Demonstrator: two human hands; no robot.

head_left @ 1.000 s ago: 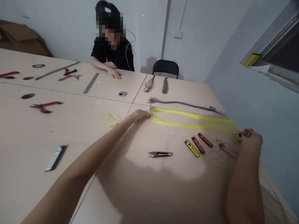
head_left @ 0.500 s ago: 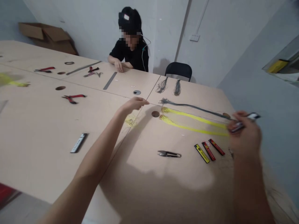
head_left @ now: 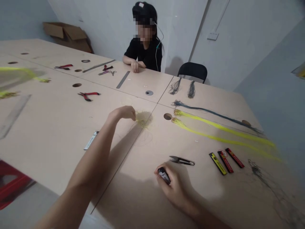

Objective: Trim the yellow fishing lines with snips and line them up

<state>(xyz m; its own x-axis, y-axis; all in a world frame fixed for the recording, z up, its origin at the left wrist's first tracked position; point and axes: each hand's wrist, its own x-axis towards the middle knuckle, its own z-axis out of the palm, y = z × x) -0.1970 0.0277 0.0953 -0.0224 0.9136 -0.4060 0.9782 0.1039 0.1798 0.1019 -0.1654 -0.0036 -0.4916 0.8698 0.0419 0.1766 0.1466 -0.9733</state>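
Observation:
My left hand (head_left: 124, 113) is pinched closed at the edge of a loose tangle of thin yellow thread (head_left: 143, 124) lying across the table seam. My right hand (head_left: 172, 187) is wrapped round a black and white lighter (head_left: 164, 176), low over the near part of the table. Just beyond that hand lie thread snips (head_left: 182, 160). A white slim lighter (head_left: 91, 141) lies beside my left forearm, partly covered by it. Further right rest a yellow slim lighter (head_left: 217, 163) and two red ones (head_left: 225, 161).
Yellow cord bundles (head_left: 214, 127) and a dark cord bundle (head_left: 209, 112) stretch across the right side. A table hole (head_left: 167, 116) is near their ends. Red-handled pliers (head_left: 88, 96) and a steel ruler (head_left: 123, 79) lie farther off. Opposite sits a person (head_left: 145, 51) in black.
My right hand has come left and nearer with the lighter, away from the far cord ends. My left hand has moved left and down to the yellow tangle. The view has shifted.

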